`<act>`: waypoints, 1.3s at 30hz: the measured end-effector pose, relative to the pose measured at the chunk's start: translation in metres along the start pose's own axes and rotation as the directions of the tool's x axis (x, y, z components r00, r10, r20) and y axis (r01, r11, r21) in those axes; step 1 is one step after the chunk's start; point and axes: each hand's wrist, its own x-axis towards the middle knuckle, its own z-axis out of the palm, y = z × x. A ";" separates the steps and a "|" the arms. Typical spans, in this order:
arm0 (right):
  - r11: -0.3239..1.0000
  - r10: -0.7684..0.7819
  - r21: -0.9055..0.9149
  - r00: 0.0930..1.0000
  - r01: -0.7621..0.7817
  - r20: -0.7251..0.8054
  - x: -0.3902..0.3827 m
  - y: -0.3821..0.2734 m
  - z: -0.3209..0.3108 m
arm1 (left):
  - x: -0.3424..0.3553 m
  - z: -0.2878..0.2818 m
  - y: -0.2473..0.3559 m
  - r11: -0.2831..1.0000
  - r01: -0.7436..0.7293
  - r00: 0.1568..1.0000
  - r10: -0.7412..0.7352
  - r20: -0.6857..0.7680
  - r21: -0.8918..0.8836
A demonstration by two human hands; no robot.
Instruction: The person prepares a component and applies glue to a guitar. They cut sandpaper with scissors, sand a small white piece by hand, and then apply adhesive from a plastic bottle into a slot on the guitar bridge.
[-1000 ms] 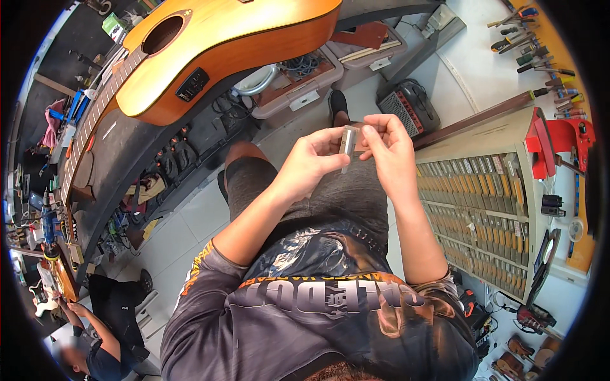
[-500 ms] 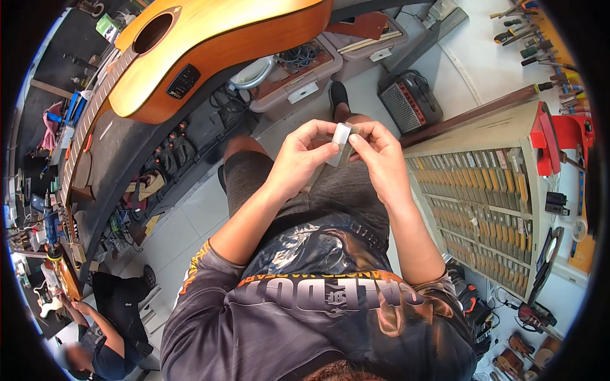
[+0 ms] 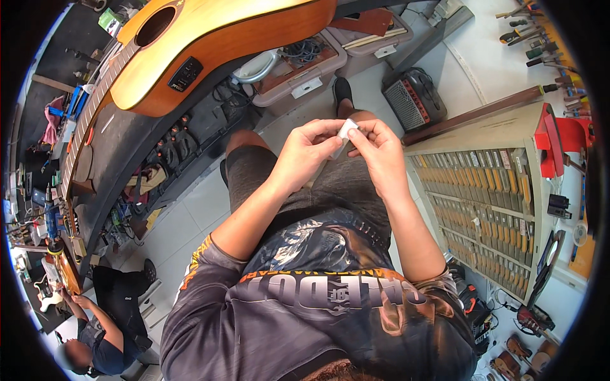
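Here, small pale flat rectangular strip point(image 3: 345, 131) pinched between fingertips of left hand point(image 3: 310, 154) and right hand point(image 3: 381, 154), raised above lap for close inspection, both grasping.

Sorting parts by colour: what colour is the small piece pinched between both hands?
White, a small flat white piece between the fingers; head view shows it best.

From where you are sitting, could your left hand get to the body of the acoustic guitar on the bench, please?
Probably yes: the acoustic guitar lies up and to the left with open space between, but the left hand shares a small white piece with the right hand.
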 end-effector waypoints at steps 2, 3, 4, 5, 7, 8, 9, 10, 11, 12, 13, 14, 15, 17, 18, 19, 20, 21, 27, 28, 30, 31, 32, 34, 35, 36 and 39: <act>1.000 -0.007 0.008 1.000 0.007 -0.011 0.001 0.002 0.001 | 0.001 0.000 -0.004 0.996 -0.057 0.998 0.059 -0.022 0.070; 1.000 -0.009 0.017 1.000 0.010 -0.021 0.000 0.003 0.002 | 0.000 0.001 -0.002 0.996 -0.058 0.998 0.059 -0.023 0.070; 1.000 -0.010 0.017 1.000 0.010 -0.020 0.000 0.002 0.004 | -0.001 0.003 0.002 0.996 -0.057 0.998 0.059 -0.036 0.065; 0.999 -0.027 0.020 0.999 0.028 -0.042 -0.001 0.001 0.006 | -0.002 0.005 0.004 0.997 -0.057 0.997 0.060 -0.048 0.060; 0.998 -0.049 0.023 0.997 0.050 -0.062 -0.003 0.001 0.009 | -0.002 0.006 0.002 0.988 -0.104 0.992 0.112 -0.065 0.112; 0.986 -0.151 -0.079 0.985 0.145 -0.082 -0.004 0.003 0.009 | -0.002 0.006 0.000 0.975 -0.149 0.984 0.163 -0.078 0.163; 0.955 -0.254 -0.181 0.963 0.235 -0.089 -0.004 0.003 0.012 | -0.002 0.005 -0.004 0.974 -0.152 0.983 0.167 -0.081 0.165; 0.954 -0.258 -0.180 0.963 0.239 -0.085 -0.006 0.001 0.015 | -0.002 0.004 -0.009 0.977 -0.158 0.975 0.177 -0.132 0.141; 0.933 -0.300 -0.234 0.949 0.272 -0.097 -0.009 -0.003 0.019 | -0.002 0.004 -0.012 0.979 -0.165 0.966 0.185 -0.183 0.118; 0.909 -0.343 -0.289 0.933 0.301 -0.108 -0.012 -0.006 0.023 | -0.003 0.006 -0.011 0.978 -0.169 0.964 0.189 -0.184 0.119; 0.908 -0.346 -0.289 0.932 0.305 -0.105 -0.013 -0.006 0.025 | -0.005 0.008 -0.009 0.991 -0.134 0.971 0.130 -0.202 -0.006; 0.839 -0.459 -0.364 0.886 0.404 -0.074 -0.013 -0.006 0.028 | -0.006 0.010 -0.008 0.986 -0.099 0.975 0.070 -0.213 -0.132; 0.752 -0.564 -0.436 0.825 0.495 -0.037 -0.013 -0.007 0.028 | -0.007 0.012 -0.007 0.986 -0.104 0.975 0.075 -0.210 -0.133; 0.657 -0.636 -0.509 0.772 0.556 0.022 -0.013 -0.009 0.024 | -0.009 0.015 -0.007 0.941 -0.045 0.993 0.004 -0.122 -0.336; 0.530 -0.713 -0.582 0.695 0.617 0.087 -0.013 -0.010 0.022 | -0.010 0.016 -0.004 0.933 -0.033 0.995 -0.002 -0.098 -0.359; 0.390 -0.775 -0.641 0.612 0.661 0.160 -0.012 -0.011 0.021 | -0.011 0.017 -0.001 0.933 -0.036 0.995 0.000 -0.100 -0.359; 0.394 -0.782 -0.625 0.603 0.674 0.159 -0.012 -0.012 0.021 | -0.012 0.018 0.003 0.926 -0.030 0.996 -0.004 -0.089 -0.376; 0.394 -0.781 -0.622 0.603 0.677 0.162 -0.013 -0.013 0.022 | -0.014 0.018 0.007 0.919 -0.025 0.997 -0.009 -0.082 -0.394; 0.944 -0.312 0.070 0.941 0.322 -0.129 -0.017 -0.032 0.029 | -0.017 0.017 0.018 0.973 -0.200 0.978 0.191 -0.081 -0.119; 0.944 -0.311 0.070 0.942 0.322 -0.128 -0.016 -0.033 0.029 | -0.018 0.016 0.020 0.972 -0.200 0.978 0.191 -0.082 -0.120; 0.959 -0.230 0.141 0.965 0.247 -0.125 -0.016 -0.035 0.028 | -0.020 0.014 0.023 0.983 -0.163 0.986 0.165 0.009 -0.089; 0.959 -0.230 0.141 0.965 0.247 -0.125 -0.015 -0.035 0.025 | -0.021 0.014 0.026 0.983 -0.163 0.986 0.164 0.009 -0.090; 0.965 -0.189 0.161 0.976 0.206 -0.112 -0.015 -0.034 0.018 | -0.023 0.014 0.029 0.980 -0.128 0.991 0.134 0.025 -0.155; 0.961 -0.169 0.205 0.980 0.187 -0.104 -0.013 -0.036 0.012 | -0.024 0.012 0.031 0.972 -0.097 0.994 0.107 0.034 -0.216; 0.960 -0.169 0.207 0.981 0.187 -0.099 -0.012 -0.038 0.008 | -0.025 0.010 0.031 0.952 -0.082 0.994 0.101 0.051 -0.296; 0.946 -0.205 0.227 0.970 0.230 -0.129 -0.009 -0.039 0.004 | -0.025 0.007 0.030 0.927 -0.066 0.993 0.096 0.065 -0.371; 0.935 -0.244 0.229 0.961 0.269 -0.134 -0.006 -0.050 -0.002 | -0.025 -0.012 0.031 0.713 0.142 0.951 0.095 0.296 -0.687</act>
